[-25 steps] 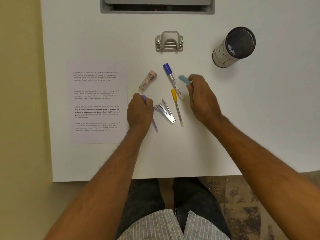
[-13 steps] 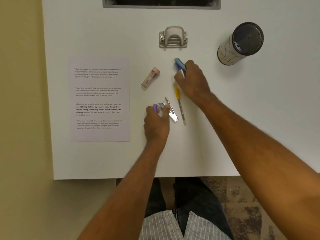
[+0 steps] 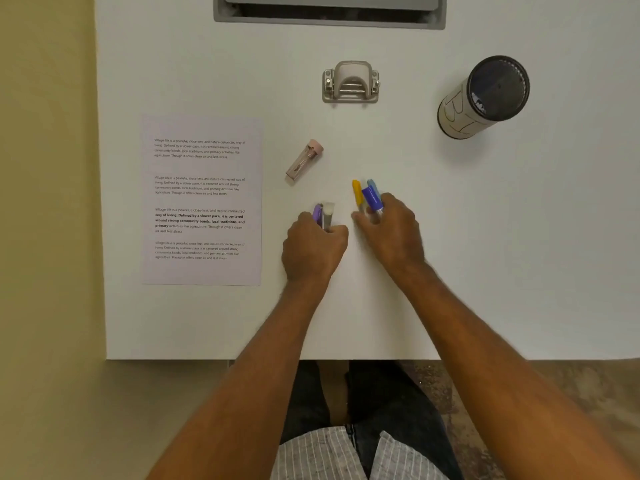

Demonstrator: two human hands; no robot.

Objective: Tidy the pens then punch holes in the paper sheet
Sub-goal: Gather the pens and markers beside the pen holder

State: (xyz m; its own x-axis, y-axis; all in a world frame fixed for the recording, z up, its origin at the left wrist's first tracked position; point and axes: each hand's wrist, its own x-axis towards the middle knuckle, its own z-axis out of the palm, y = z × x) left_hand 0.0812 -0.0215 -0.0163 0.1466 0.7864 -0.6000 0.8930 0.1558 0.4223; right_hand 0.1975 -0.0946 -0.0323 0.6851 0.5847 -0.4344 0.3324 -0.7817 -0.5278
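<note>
My left hand [image 3: 313, 249] is closed around a purple pen [image 3: 317, 213] and a metal stapler [image 3: 327, 213], whose tops stick out above the fist. In my right hand [image 3: 389, 233] is a bundle of three: a yellow-capped pen [image 3: 356, 192], a blue-capped marker [image 3: 372, 199] and a light blue pen [image 3: 372, 183]. The printed paper sheet [image 3: 201, 200] lies flat at the left of the white table [image 3: 485, 237]. At the back middle stands the grey hole punch [image 3: 350, 83]. A cylindrical pen holder [image 3: 485, 98] with a dark opening stands at the back right.
A small clear tube with a pink cap [image 3: 304, 161] lies between the sheet and my hands. A grey cable slot [image 3: 329, 12] is set into the table's far edge. The near table edge runs just above my lap.
My right hand has gathered the yellow pen with the blue marker and light blue pen and moved nearer me. My left hand has picked up the stapler alongside the purple pen.
</note>
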